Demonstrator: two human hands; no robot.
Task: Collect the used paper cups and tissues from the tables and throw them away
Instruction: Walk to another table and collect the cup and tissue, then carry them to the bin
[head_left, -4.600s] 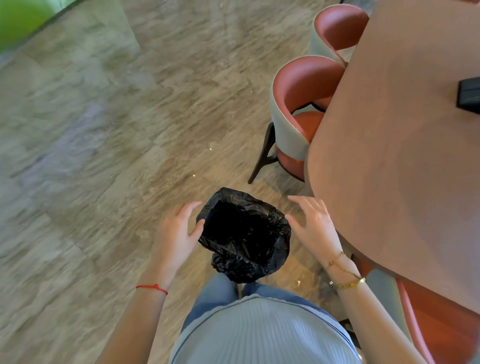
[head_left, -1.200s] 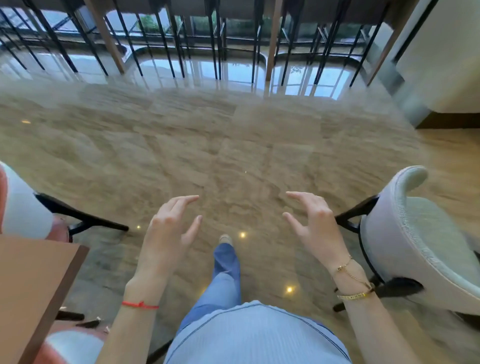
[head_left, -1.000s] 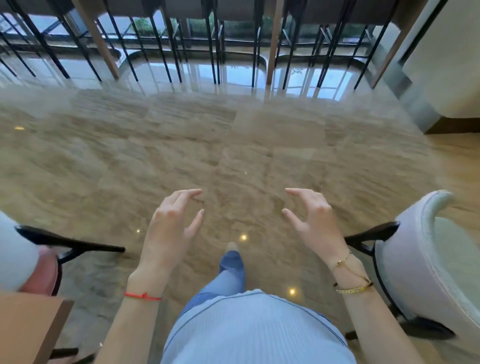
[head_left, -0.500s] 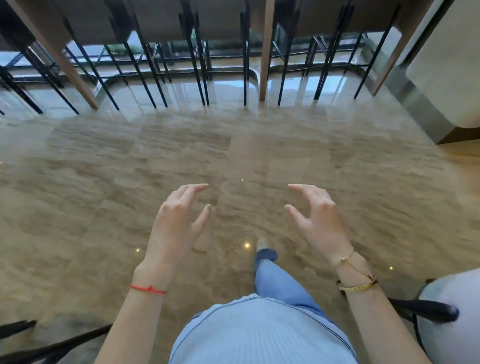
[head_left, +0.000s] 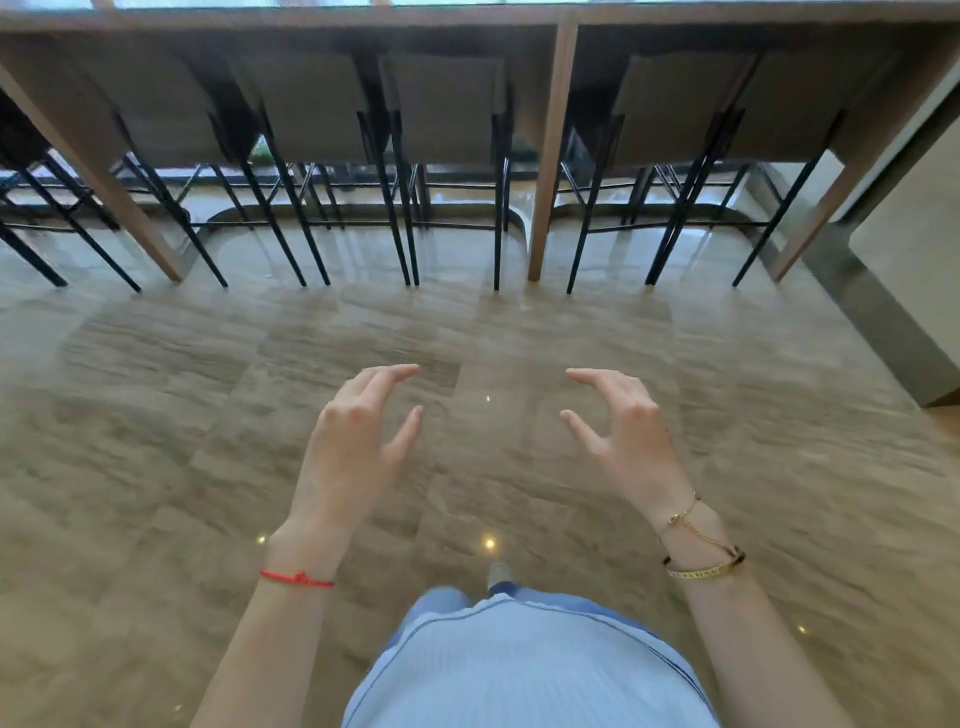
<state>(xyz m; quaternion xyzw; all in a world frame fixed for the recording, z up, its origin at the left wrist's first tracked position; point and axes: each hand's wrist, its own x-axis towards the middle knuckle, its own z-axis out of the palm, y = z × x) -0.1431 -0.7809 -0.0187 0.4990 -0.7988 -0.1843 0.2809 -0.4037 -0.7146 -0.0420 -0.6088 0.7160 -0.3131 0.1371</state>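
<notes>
1. Nearest the camera, the left hand (head_left: 358, 447) and the right hand (head_left: 626, 441) are raised side by side in front of the body. Both have fingers spread wide and only loosely bent, holding nothing. That reads as hands kept free between pickups, ready to take whatever comes next.
2. No paper cup, tissue or bin shows anywhere in view, so the task's things must lie elsewhere; where, I cannot tell.
3. Below the hands, one shoe tip (head_left: 500, 573) points toward the long counter (head_left: 554, 150), over bare polished floor (head_left: 156, 415) with ceiling lights mirrored in it. Nothing lies between the person and the counter.
4. Farthest off, the counter runs across the top of the view on wooden legs. A row of high stools (head_left: 447, 109) is tucked under it, their thin black legs crowding its near side. These would likely block any close approach. Its top surface is cut off, so what rests on it is unknown.
</notes>
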